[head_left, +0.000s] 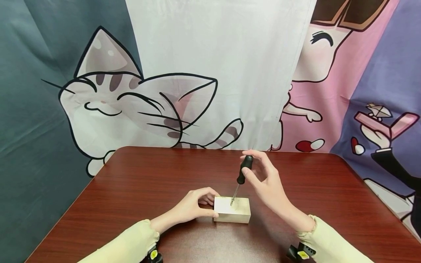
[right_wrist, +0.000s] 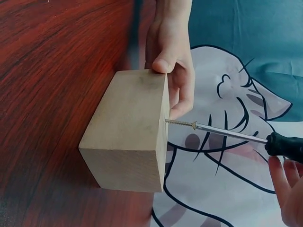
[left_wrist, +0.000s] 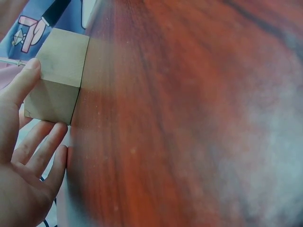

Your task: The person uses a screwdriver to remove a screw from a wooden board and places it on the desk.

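Observation:
A pale wooden block [head_left: 233, 218] lies on the table, and my left hand [head_left: 192, 207] grips its left end with the thumb on the near side and fingers on the far side. A brass-coloured screw [right_wrist: 181, 123] stands out of the block's top face, much of its thread showing in the right wrist view. My right hand [head_left: 269, 186] holds a screwdriver by its black handle [head_left: 245, 169], thumb on the near side. The screwdriver's shaft [right_wrist: 232, 133] runs down in line with the screw, its tip at the screw head, slightly tilted from upright.
The reddish-brown wooden table [head_left: 158, 168] spreads out around the block. Behind its far edge hangs a cloth backdrop [head_left: 217, 44] printed with a cartoon cat and figures. Black devices sit at both wrists, below the light sleeves [head_left: 332, 237].

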A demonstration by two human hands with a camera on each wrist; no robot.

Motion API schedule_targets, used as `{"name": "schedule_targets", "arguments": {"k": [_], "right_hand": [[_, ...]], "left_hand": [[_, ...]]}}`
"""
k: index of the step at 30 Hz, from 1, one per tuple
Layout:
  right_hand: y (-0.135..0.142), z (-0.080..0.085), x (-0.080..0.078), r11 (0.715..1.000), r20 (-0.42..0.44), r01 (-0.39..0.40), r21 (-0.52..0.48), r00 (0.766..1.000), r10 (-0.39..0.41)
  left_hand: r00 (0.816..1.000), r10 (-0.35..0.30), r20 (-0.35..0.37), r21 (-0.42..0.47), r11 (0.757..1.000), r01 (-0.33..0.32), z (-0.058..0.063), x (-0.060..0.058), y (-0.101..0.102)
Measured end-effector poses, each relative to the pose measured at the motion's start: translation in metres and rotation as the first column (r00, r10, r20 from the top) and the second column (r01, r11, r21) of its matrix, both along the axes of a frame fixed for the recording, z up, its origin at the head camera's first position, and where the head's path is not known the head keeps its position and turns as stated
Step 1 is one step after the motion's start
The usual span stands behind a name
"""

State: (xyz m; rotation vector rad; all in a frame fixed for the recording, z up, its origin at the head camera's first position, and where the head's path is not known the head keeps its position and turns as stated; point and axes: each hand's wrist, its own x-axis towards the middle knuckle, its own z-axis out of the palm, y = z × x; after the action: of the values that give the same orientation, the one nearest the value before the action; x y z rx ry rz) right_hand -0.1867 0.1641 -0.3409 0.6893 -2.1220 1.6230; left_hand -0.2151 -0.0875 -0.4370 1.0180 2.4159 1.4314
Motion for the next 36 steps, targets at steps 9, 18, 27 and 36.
{"name": "schedule_targets", "arguments": {"k": [9, 18, 27, 36], "right_hand": [[0.0018, 0.0004, -0.0014, 0.999, 0.018, 0.03, 0.024, 0.999, -0.03], [0.0019, 0.0025, 0.0008, 0.998, -0.007, -0.066, 0.024, 0.998, 0.066], [-0.0008, 0.0, 0.0016, 1.0, 0.0, 0.0, 0.003, 1.0, 0.0], [0.0036, 0.0008, 0.0003, 0.998, -0.011, -0.023, 0.061, 1.0, 0.024]], "left_hand": [[1.0, 0.001, 0.014, 0.005, 1.0, -0.001, 0.0003, -0.0001, 0.0001], [1.0, -0.004, 0.012, 0.002, 1.0, 0.004, 0.0008, 0.0007, -0.0001], [1.0, -0.011, 0.018, -0.002, 1.0, 0.011, 0.0017, 0.0006, 0.0001], [0.999, -0.035, -0.035, 0.006, 0.999, 0.035, -0.0007, -0.0001, -0.0001]]}}
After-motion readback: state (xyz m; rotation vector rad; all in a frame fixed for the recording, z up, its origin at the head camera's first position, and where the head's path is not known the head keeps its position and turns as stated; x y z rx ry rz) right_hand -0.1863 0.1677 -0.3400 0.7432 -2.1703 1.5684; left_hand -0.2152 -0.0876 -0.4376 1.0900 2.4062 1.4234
